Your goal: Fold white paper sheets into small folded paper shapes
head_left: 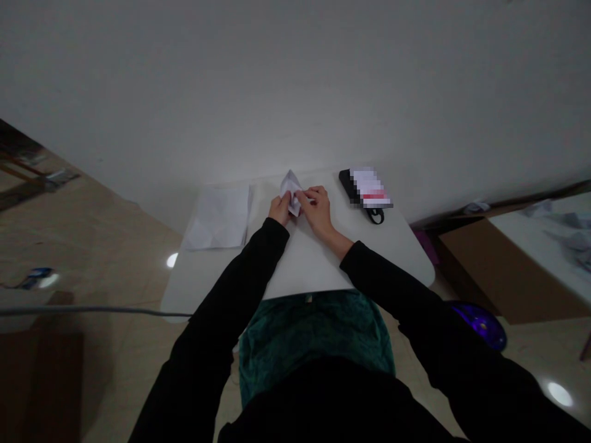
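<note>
A small folded piece of white paper (pixel 290 183) with a pointed top is held above the white table (pixel 305 264). My left hand (pixel 279 209) grips its left side, thumb on the front. From the right, my right hand (pixel 317 209) pinches the paper's lower right part between thumb and fingers. The finer folds between the fingertips are too small to make out. Left of my hands, a stack of white paper sheets (pixel 219 216) lies flat on the table.
A black case (pixel 348 184) with a strap and a blurred-out white and red item (pixel 370 186) lie at the table's back right. A wall (pixel 295 92) rises behind. Right of the table stands a cardboard box (pixel 512 271) with crumpled white pieces on top. A cable (pixel 92 309) runs in from the left.
</note>
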Demonstrator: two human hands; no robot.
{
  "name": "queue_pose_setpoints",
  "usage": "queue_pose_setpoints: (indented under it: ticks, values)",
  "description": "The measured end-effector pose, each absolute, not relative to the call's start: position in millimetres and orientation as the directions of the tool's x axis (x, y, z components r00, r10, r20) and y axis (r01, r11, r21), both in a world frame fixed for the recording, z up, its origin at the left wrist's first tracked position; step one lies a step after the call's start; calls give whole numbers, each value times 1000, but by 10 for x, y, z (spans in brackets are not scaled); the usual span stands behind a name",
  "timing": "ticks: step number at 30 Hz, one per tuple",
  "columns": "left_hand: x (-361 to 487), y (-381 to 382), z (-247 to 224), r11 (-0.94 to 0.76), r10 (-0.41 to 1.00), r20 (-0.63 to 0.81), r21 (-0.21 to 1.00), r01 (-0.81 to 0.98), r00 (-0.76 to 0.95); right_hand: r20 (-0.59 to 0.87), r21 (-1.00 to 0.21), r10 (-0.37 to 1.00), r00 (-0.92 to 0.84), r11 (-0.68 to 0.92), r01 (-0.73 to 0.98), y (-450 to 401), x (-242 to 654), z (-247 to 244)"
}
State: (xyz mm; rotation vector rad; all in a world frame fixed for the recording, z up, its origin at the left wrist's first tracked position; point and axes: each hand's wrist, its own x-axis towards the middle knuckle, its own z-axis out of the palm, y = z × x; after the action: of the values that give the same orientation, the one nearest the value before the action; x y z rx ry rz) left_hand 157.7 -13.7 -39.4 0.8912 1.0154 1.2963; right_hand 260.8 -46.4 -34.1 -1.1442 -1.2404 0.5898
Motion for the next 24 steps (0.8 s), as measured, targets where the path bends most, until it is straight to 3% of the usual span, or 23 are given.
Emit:
queue_pose_setpoints:
  ticks: [4,7,13,16,21,24]
  values:
    - [1613,-201,-336,124,991,-104,950,-286,84,362,-932,856,369,345,113,-394,2653,-368]
    - [1607,-215,-342,100,992,-87,985,-141,96,303,-951,890,341,305,50,-338,2677,-407]
    - [1539,-240,-345,-175,983,183,941,289,-1,396,-909,893,213,349,226,-329,2717,-402]
    - [1545,-245,-303,-168,983,182,954,247,-33,396,-907,907,147,361,214,-373,2701,-357]
    - [1569,-236,-238,109,992,-101,989,-99,77,406,-906,912,55,393,159,-399,2695,-281]
    - [1534,-243,-228,0,998,-7,992,125,57,406,-896,913,33,390,210,-381,2725,-266]
